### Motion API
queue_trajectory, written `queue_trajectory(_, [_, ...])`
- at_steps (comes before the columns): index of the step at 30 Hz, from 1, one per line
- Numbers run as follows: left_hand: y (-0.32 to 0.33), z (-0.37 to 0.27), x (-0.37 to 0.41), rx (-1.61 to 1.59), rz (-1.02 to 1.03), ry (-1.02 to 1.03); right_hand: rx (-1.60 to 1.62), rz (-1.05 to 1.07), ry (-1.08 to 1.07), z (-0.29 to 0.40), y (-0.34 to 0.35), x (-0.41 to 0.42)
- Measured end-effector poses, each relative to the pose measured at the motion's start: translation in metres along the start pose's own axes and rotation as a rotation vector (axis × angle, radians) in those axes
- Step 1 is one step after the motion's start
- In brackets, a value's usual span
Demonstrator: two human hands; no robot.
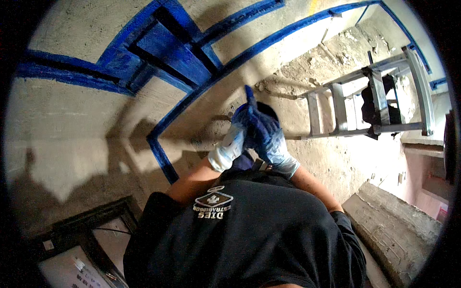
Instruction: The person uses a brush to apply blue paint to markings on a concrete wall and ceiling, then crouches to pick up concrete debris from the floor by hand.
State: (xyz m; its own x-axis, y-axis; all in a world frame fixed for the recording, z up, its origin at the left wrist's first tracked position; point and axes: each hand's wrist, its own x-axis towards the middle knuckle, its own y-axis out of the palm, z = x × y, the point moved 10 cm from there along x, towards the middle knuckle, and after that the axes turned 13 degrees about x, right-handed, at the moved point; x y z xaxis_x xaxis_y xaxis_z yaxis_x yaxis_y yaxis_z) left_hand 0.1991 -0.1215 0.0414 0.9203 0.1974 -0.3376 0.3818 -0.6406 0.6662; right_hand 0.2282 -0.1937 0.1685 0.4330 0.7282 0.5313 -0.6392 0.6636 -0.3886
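Both hands wear pale gloves heavily stained with blue paint and are close together before my chest. My left hand [234, 138] is at the side of a dark round container [268, 109], which seems to be a paint pot and is mostly hidden. My right hand [264, 131] lies in front of it, and a blue-coated tip, a finger or a tool, points upward between the hands. Whether either hand grips something cannot be made out. Blue painted bands [266, 46] run across the rough plaster surface beyond the hands.
An aluminium stepladder [338, 108] stands at the right, with a dark cloth [369, 102] hanging on it. A concrete ledge [396, 223] is at the lower right. A dark frame with panes [93, 212] lies at the lower left. Bright light falls on the wall at the right.
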Motion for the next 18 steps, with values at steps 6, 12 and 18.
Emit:
queue_trajectory(6, [0.078,0.039,0.066,0.494,0.163,0.295,-0.178,-0.227,0.080,-0.019,-0.082,-0.042])
queue_trajectory(12, [0.146,0.073,0.091,0.186,0.425,0.010,-0.256,-0.319,0.189,-0.058,-0.136,-0.057])
queue_trajectory(18, [0.178,0.069,0.115,0.422,0.286,-0.099,-0.113,-0.374,0.438,-0.086,-0.177,-0.046])
